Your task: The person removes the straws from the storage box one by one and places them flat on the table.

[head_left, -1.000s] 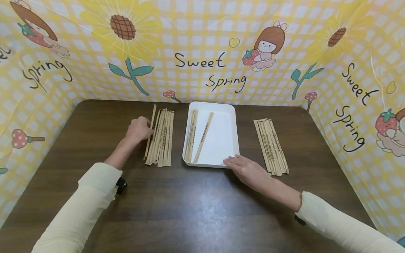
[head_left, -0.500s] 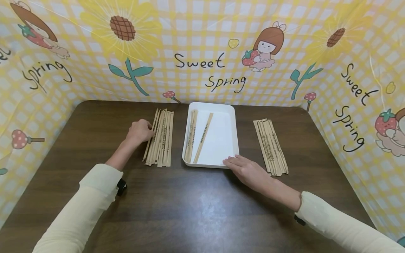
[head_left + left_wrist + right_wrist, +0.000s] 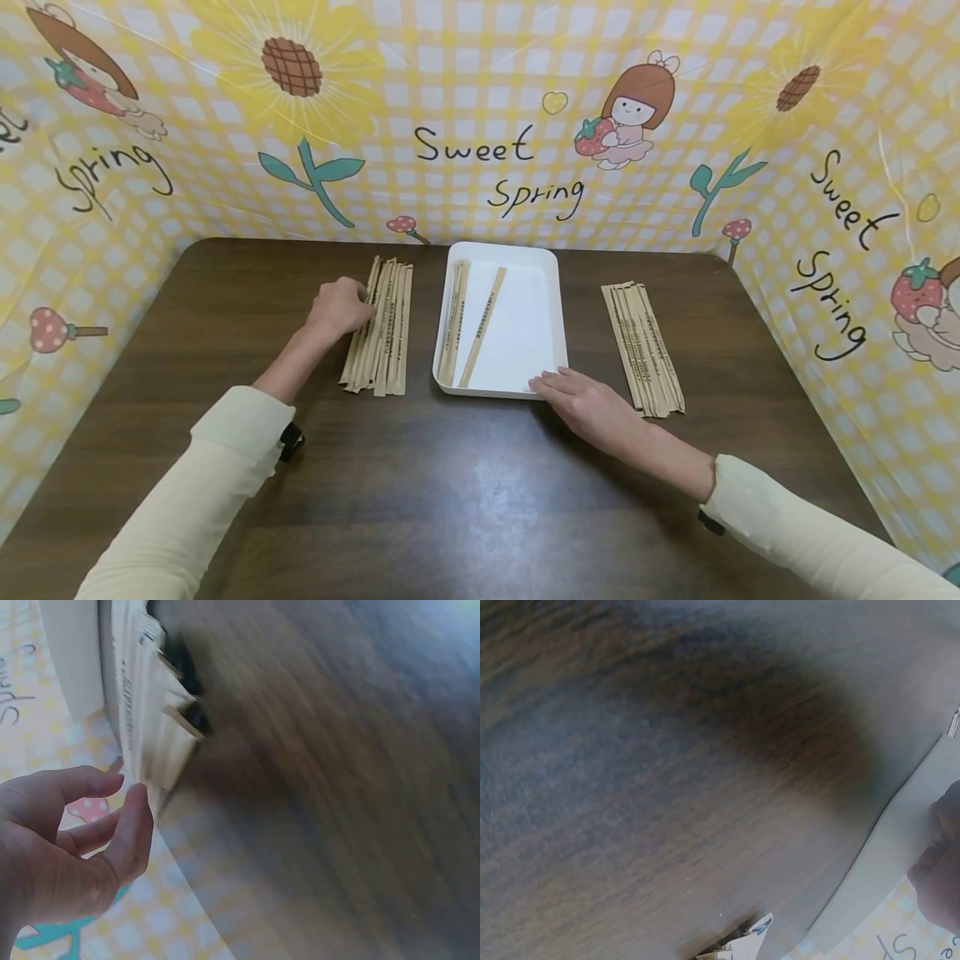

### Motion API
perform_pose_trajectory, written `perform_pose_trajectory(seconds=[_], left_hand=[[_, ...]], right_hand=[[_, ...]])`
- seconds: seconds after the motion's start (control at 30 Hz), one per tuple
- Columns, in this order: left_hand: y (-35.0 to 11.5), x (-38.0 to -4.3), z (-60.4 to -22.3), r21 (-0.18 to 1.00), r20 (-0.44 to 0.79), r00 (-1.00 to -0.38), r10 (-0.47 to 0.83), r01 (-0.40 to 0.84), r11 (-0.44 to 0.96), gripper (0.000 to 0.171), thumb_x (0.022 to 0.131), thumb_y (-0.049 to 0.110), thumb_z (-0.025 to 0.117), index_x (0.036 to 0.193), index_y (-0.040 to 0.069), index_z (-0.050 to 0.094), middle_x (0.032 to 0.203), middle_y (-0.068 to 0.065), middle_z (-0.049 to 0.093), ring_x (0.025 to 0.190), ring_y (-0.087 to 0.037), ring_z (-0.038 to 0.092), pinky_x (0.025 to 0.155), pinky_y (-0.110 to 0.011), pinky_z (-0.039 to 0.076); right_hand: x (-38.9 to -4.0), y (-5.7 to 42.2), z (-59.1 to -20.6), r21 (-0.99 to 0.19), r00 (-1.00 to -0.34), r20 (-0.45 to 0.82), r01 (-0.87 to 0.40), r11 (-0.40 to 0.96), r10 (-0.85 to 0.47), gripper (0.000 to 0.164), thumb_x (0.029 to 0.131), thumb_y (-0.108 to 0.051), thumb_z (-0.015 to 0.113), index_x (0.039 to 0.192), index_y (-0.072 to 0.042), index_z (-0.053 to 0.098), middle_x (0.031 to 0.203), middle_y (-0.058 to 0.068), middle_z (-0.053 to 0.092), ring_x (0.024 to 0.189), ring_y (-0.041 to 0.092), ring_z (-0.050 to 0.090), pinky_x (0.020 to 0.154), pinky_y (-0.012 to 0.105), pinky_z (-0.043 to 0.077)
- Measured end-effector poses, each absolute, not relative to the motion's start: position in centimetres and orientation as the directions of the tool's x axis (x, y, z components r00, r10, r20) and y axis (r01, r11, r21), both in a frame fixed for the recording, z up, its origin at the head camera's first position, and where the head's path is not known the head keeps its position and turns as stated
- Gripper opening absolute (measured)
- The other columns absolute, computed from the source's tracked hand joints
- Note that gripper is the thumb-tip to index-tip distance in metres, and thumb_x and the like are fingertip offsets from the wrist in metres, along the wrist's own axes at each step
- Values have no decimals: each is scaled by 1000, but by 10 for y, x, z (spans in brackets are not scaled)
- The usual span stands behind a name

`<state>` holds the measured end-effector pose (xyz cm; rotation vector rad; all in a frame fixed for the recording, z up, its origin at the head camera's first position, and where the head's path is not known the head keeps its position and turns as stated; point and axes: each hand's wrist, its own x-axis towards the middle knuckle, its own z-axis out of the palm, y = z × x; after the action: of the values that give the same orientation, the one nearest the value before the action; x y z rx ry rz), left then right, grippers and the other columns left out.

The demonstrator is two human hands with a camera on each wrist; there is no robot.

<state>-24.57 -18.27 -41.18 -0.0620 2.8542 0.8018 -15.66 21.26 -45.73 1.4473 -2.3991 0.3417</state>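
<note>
A pile of slim, brown paper-wrapped sticks (image 3: 387, 333) with dark print lies left of a white tray (image 3: 517, 333). My left hand (image 3: 339, 307) is at the pile's left edge, fingertips against the outermost sticks. In the left wrist view, the thumb and forefinger of that hand (image 3: 82, 840) curve towards each other with a gap showing; no stick is visible between them. My right hand (image 3: 592, 408) rests its extended fingers on the tray's near right corner. Several wrapped sticks (image 3: 453, 325) lie along the tray's left wall, and one single stick (image 3: 482, 327) lies slanted beside them.
Another pile of wrapped sticks (image 3: 643, 350) lies right of the tray, beyond my right hand. The dark wooden table (image 3: 450, 500) is bordered at the back and both sides by a yellow checked cloth (image 3: 465, 100).
My left hand has shifted slightly right. The leftmost stick, earlier standing out from the left pile, now lies close against it. The right hand and tray have stayed put.
</note>
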Motion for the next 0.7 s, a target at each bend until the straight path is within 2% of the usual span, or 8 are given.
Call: perform_pose_trajectory(seconds=[0.07,0.1,0.17,0.2,0.33,0.47,0.53,0.7], left_hand=[[-175,-245,-409,525,-187,-982,24,-79,847,25,91,13,55,104,-5,66,99,-24,64,71,-26,49,60,-36,43],[-171,-245,-408,535,-190,-981,33,-75,842,33,92,14,56,116,-6,66,112,-27,64,78,-30,55,64,-39,47],[-161,-244,-405,547,-194,-979,59,-58,835,43,92,15,56,129,-7,61,129,-28,59,94,-35,61,74,-44,52],[-156,-245,-404,551,-197,-978,73,-48,833,45,92,15,55,131,-7,59,130,-28,59,96,-36,61,76,-44,53],[-134,-243,-399,559,-183,-974,134,9,829,47,91,14,57,132,-8,58,126,-27,62,90,-33,64,76,-40,52],[-116,-243,-394,616,-203,-960,191,26,787,52,92,13,58,139,-8,51,112,-24,68,82,-31,69,66,-33,51],[-108,-244,-394,644,-215,-954,211,24,765,54,92,13,59,142,-6,48,109,-22,69,83,-32,71,63,-30,51],[-91,-248,-390,646,-202,-952,228,45,762,57,90,14,60,144,-2,48,103,-16,70,80,-28,67,62,-31,49]], right_hand=[[-156,213,-457,-44,-439,389,-887,459,-810,36,84,6,72,120,6,68,117,15,70,112,27,65,103,42,46],[-156,213,-457,-46,-439,390,-887,459,-810,36,84,6,72,120,6,68,117,15,70,112,27,65,103,42,46],[-156,213,-457,-50,-439,391,-887,458,-809,35,85,6,71,120,5,68,117,15,70,112,28,65,103,43,46],[-156,213,-457,-51,-439,393,-888,457,-808,35,85,6,71,120,5,68,117,15,70,112,28,65,103,43,47],[-156,214,-459,-51,-433,399,-891,451,-809,37,83,7,72,119,6,68,117,16,70,112,28,66,102,43,47],[-156,214,-460,-51,-431,401,-891,450,-808,37,83,7,72,120,5,68,117,16,70,112,28,66,102,43,47],[-157,214,-459,-54,-434,398,-890,452,-808,36,84,6,71,120,5,68,117,15,70,112,28,65,102,43,47],[-157,214,-459,-56,-442,392,-887,458,-807,37,84,6,71,121,5,68,118,15,69,113,28,65,103,42,47]])
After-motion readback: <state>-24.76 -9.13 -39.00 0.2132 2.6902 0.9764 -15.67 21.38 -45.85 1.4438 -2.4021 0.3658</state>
